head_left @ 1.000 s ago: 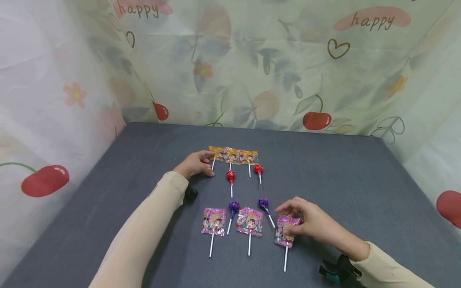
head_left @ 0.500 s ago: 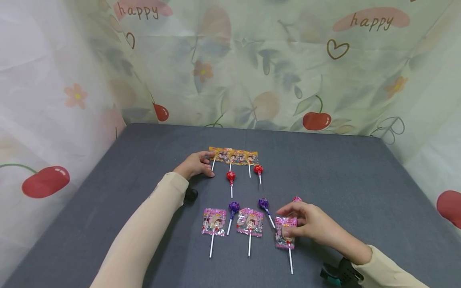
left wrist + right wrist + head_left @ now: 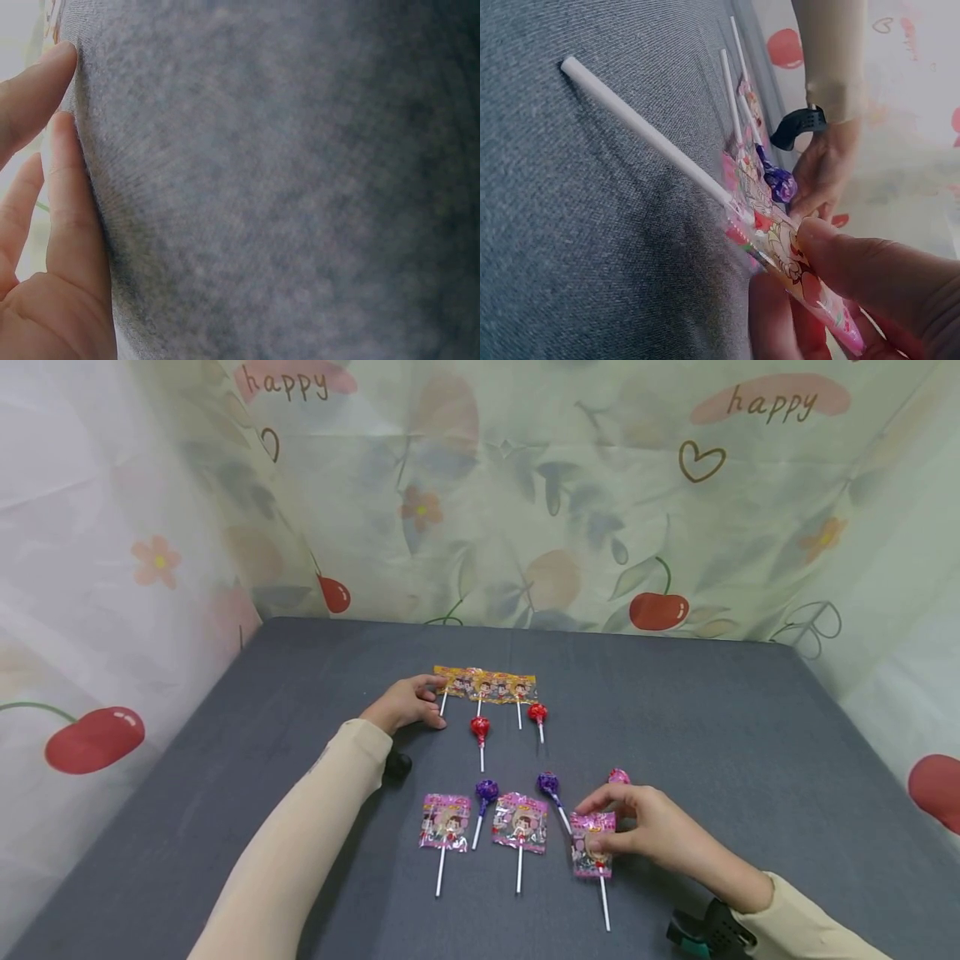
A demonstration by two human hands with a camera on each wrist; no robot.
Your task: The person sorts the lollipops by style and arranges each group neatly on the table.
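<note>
My right hand [image 3: 641, 827] pinches the pink-wrapped flat lollipop [image 3: 591, 852] at the right end of the front row. In the right wrist view, thumb and fingers grip its wrapper, and its white stick [image 3: 645, 131] points away from the hand. Two matching pink-packed lollipops, one left [image 3: 446, 822] and one in the middle [image 3: 520, 824], lie beside it. At the back, my left hand [image 3: 408, 702] rests with its index fingertip on the left end of the orange-wrapped lollipops [image 3: 491, 687]. Its fingers [image 3: 71, 202] lie extended along the cloth in the left wrist view.
Two purple ball lollipops, left [image 3: 487, 792] and right [image 3: 549, 785], lie between the pink packs. Two red ones, left [image 3: 480, 728] and right [image 3: 537, 713], lie below the orange row. A pinkish-red candy [image 3: 618, 776] shows behind my right hand. Patterned curtains [image 3: 525, 527] surround the grey table [image 3: 675, 710].
The pinched lollipop has turned upright in line, its stick end swinging right. The pinkish-red candy has come into view behind my right hand. My left hand stays still.
</note>
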